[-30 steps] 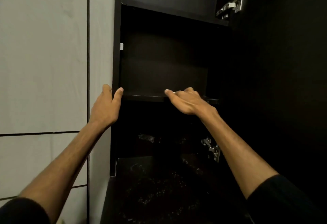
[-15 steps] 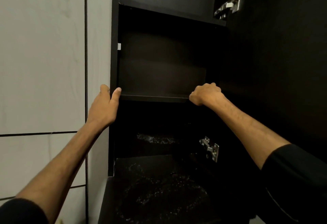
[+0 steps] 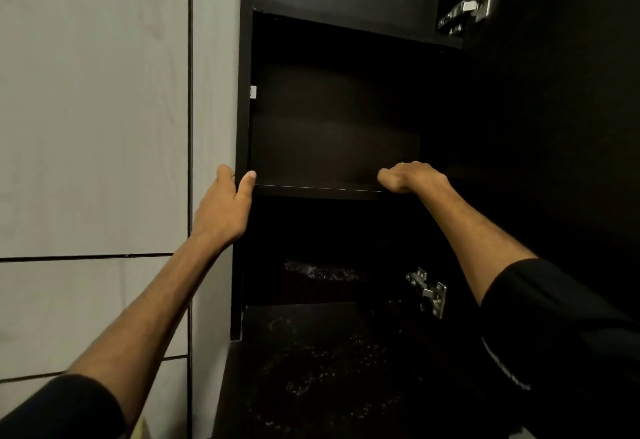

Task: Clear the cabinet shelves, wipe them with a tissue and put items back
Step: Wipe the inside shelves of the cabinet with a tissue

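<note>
To the far left of our left hand (image 3: 223,211) runs a pale tiled wall (image 3: 93,109) with dark grout lines. Our left hand grips the front edge of the dark cabinet's left side panel (image 3: 243,92): the fingers wrap round its outer face, while the thumb lies straight up the inner side, its tip touching the left end of the middle shelf (image 3: 317,192). Just above that thumb a small white peg (image 3: 253,91) sits on the panel. Between our two hands the shelf's front edge runs bare and level, and above it a second shelf (image 3: 356,28) crosses the cabinet. Our right hand (image 3: 410,178) rests at the right end of the middle shelf, fingers curled into a fist over its edge; whether it clutches a tissue inside, we cannot tell. Up and to the right of this hand a metal hinge (image 3: 467,5) shines; below it a second hinge (image 3: 429,291) sits above a dark speckled surface (image 3: 322,369).
</note>
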